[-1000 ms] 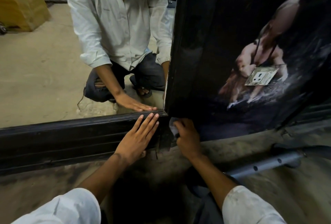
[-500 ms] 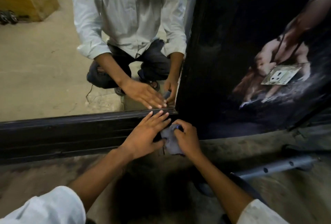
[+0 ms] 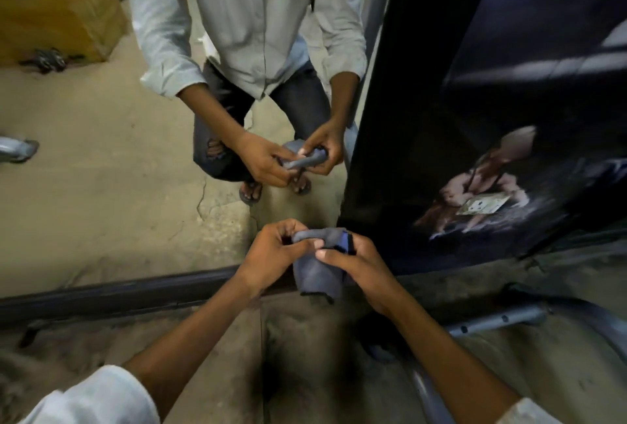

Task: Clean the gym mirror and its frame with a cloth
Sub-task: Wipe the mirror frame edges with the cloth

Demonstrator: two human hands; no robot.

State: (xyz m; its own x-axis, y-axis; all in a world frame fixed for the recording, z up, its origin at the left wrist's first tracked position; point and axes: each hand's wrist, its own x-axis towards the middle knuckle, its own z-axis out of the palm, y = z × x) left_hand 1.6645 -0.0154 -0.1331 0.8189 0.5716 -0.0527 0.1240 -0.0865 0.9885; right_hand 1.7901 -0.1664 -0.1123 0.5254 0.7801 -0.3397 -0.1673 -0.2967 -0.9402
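Observation:
A grey-blue cloth [image 3: 317,272] hangs between both my hands, in front of the mirror's lower right corner and off the frame. My left hand [image 3: 274,254] pinches its upper left part with curled fingers. My right hand [image 3: 356,264] grips its right side, thumb across the top. The mirror [image 3: 112,159] fills the upper left and reflects me crouching with the cloth. Its dark bottom frame [image 3: 118,291] runs along the floor, and the dark right frame edge [image 3: 363,152] rises beside a poster.
A dark poster wall [image 3: 509,118] with a wall socket [image 3: 481,205] stands right of the mirror. A grey metal tube [image 3: 495,320] lies on the dusty concrete floor [image 3: 298,355] at lower right. A yellow box [image 3: 51,9] shows in the reflection.
Both hands have lifted off the frame's corner. My left hand, earlier flat on the bottom frame, now pinches the cloth together with my right. The view has risen and tilted.

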